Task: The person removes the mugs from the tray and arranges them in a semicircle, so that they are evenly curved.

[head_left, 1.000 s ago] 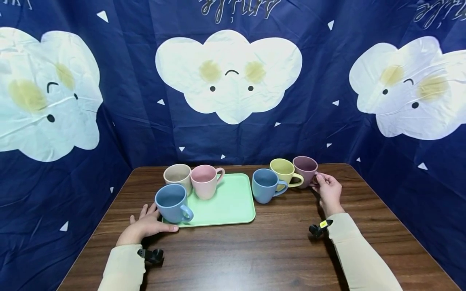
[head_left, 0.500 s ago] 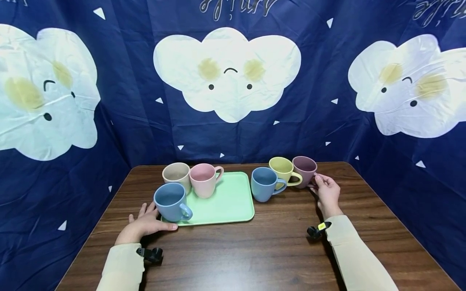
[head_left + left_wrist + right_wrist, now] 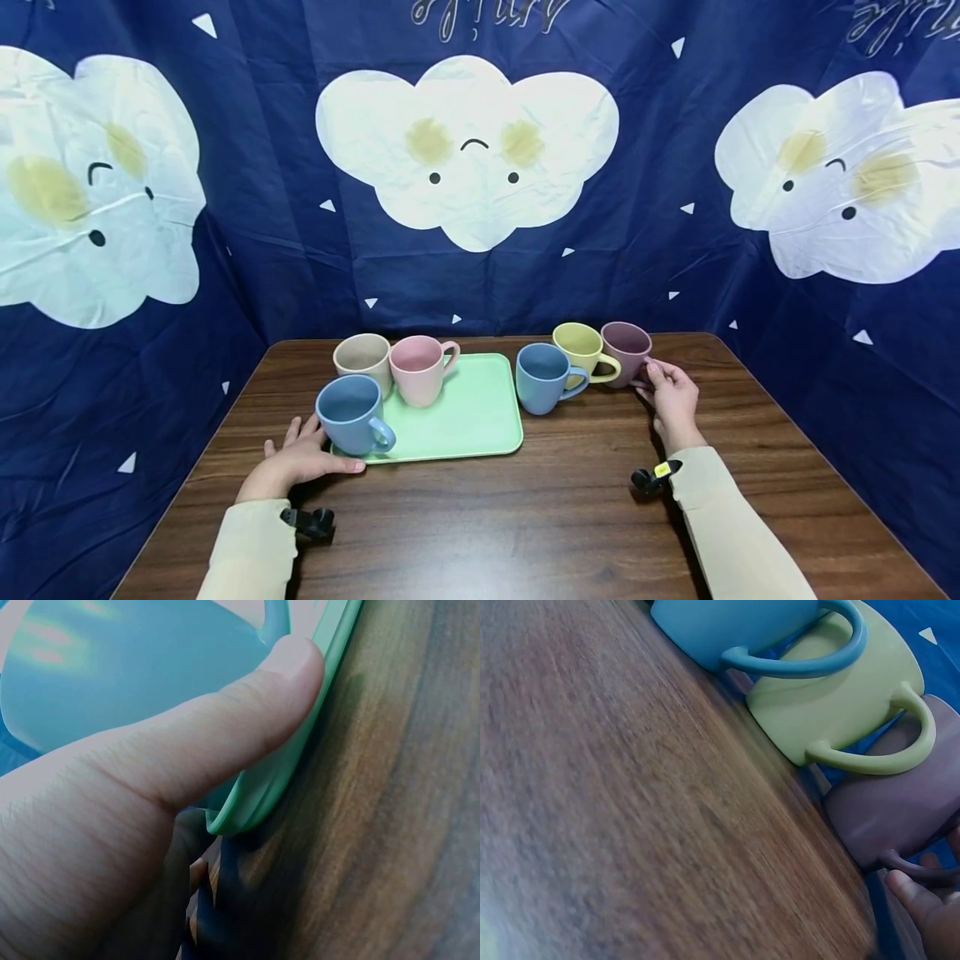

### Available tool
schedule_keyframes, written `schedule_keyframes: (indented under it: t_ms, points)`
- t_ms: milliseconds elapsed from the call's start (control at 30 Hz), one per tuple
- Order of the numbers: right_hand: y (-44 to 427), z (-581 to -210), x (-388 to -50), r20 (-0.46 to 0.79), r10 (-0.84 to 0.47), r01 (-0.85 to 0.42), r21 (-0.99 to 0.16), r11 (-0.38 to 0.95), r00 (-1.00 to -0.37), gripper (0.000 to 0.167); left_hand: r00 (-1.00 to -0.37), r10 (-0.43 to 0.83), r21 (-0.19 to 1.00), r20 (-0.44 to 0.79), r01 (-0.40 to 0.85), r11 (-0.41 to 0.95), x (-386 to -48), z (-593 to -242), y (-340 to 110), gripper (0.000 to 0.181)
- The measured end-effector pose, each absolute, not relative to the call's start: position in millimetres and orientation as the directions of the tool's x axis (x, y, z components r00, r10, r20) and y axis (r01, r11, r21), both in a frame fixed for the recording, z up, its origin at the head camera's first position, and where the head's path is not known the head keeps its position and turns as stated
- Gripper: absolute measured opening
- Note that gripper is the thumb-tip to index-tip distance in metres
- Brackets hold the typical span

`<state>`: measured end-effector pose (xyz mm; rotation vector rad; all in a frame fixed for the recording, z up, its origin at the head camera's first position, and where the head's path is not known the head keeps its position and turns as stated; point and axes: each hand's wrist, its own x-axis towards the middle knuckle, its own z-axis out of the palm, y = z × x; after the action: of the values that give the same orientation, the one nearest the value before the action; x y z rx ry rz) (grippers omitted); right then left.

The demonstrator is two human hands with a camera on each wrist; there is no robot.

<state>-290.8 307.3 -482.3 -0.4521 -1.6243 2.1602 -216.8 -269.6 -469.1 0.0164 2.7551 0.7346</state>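
In the head view, my left hand (image 3: pixel 294 463) lies at the near left corner of a light green tray (image 3: pixel 465 421), fingers spread and thumb along its front rim. The left wrist view has the thumb (image 3: pixel 232 724) across the tray's rim, in front of a blue mug (image 3: pixel 150 667). That blue mug stands upright on the tray, alongside a beige mug (image 3: pixel 363 357) and a pink mug (image 3: pixel 418 375). My right hand (image 3: pixel 675 402) pinches the handle of a purple mug (image 3: pixel 624 343) at the far right. The right wrist view partly hides the fingers behind that handle.
Left of the purple mug stand a yellow mug (image 3: pixel 576 340) and a second blue mug (image 3: pixel 542 383), close together on the brown wooden table (image 3: pixel 480 533). Dark blue cloth (image 3: pixel 480 292) with white clouds hangs behind and at both sides.
The head view has shifted slightly. Both hands stay where they were, with the right at the purple mug's handle and the left at the tray corner.
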Motion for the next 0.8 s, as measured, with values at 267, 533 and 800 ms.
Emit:
schedule_keyframes:
  t_ms: [267, 533, 800]
  points:
    - [315.8, -485.0, -289.7, -0.013, 0.448, -0.104, -0.966, -0.236, -0.894, 0.007, -0.959, 0.090, 0.517, -0.269, -0.065, 0.853, -220.4, -477.3, -272.0, 0.133]
    - [322.3, -472.9, -286.7, -0.028, 0.389, -0.083, -0.960, -0.266, -0.921, 0.017, -0.959, 0.091, 0.520, -0.270, -0.065, 0.851, -222.1, -480.2, -274.0, 0.134]
    - [309.7, -441.0, -295.4, 0.154, 0.532, -0.204, -0.978, -0.037, -0.833, 0.025, -0.956, 0.095, 0.507, -0.276, -0.061, 0.860, -219.3, -473.2, -272.1, 0.132]
